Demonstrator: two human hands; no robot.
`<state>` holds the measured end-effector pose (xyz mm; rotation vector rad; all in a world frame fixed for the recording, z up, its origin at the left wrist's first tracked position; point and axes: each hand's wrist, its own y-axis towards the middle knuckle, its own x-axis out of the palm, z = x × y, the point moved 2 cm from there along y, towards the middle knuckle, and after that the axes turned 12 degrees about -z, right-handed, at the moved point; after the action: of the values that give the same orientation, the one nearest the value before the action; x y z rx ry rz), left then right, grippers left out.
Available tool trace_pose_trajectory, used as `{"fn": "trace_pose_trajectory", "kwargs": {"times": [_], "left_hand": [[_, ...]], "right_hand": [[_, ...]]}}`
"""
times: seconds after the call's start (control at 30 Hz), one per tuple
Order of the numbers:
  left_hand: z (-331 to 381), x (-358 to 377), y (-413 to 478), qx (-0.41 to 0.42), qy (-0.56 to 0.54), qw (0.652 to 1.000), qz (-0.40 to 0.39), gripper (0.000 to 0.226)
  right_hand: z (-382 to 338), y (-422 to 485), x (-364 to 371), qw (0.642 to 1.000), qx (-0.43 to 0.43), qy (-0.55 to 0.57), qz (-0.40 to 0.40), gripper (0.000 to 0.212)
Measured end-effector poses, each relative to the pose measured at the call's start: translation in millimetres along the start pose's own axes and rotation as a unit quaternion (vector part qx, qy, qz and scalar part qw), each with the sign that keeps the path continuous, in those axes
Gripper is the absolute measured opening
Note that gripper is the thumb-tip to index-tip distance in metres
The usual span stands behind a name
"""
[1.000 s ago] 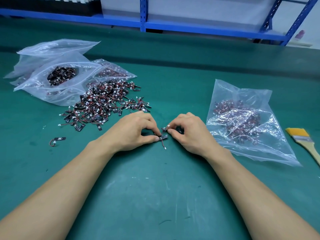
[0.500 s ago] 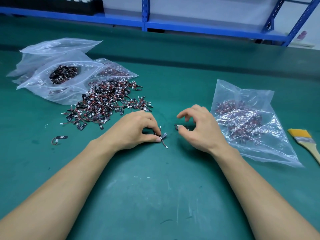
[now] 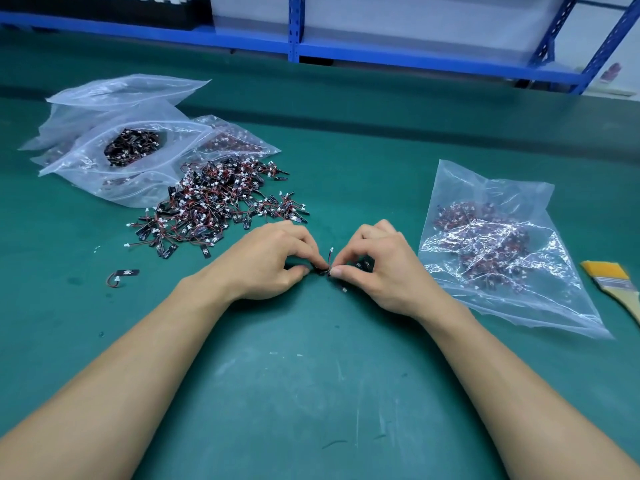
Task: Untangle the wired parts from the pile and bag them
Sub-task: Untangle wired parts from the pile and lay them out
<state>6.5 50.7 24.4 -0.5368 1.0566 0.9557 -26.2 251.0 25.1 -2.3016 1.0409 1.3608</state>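
Both hands are down on the green table mat (image 3: 311, 393), knuckles up, meeting in the middle. My left hand (image 3: 273, 261) has its thumb and forefinger pinched tight, the other fingers curled under. My right hand (image 3: 375, 268) mirrors it, thumb and forefinger nipped together, and between the two pinches sits one small black wired part (image 3: 326, 269). Its thin red-and-black wire sticks up between my fingertips with a white plug on the end. A few more dark parts are tucked under my right fingers; I cannot tell how many.

Just beyond my left hand lies the tangled pile of black wired parts with red leads and white plugs (image 3: 214, 206), and behind it, touching it, the clear zip bag lying open with more parts inside (image 3: 86, 168). One stray wired part (image 3: 123, 274) lies alone, left of my left wrist. Just right of my right hand sits the crumpled clear plastic bag holding sorted parts (image 3: 502, 188). Past it, at the edge, lies a yellow-bristled paintbrush (image 3: 611, 280). A blue metal shelf frame (image 3: 381, 53) runs along the back.
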Motion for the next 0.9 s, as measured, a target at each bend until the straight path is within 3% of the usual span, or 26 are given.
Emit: {"fn": "trace_pose_trajectory", "kwargs": {"times": [0.33,0.6,0.9], "left_hand": [[-2,0,2,0.019,-0.011,1.000,0.016,0.008],[1,-7,0,0.035,-0.010,0.998,0.059,0.005],[8,-10,-1,0.049,-0.006,0.996,0.078,0.005]], "right_hand": [[2,-3,-10,0.990,0.060,0.123,0.036,0.020],[7,-3,-17,0.951,0.075,0.284,0.097,0.016],[4,-4,-16,0.945,0.058,0.293,0.130,0.014]]}}
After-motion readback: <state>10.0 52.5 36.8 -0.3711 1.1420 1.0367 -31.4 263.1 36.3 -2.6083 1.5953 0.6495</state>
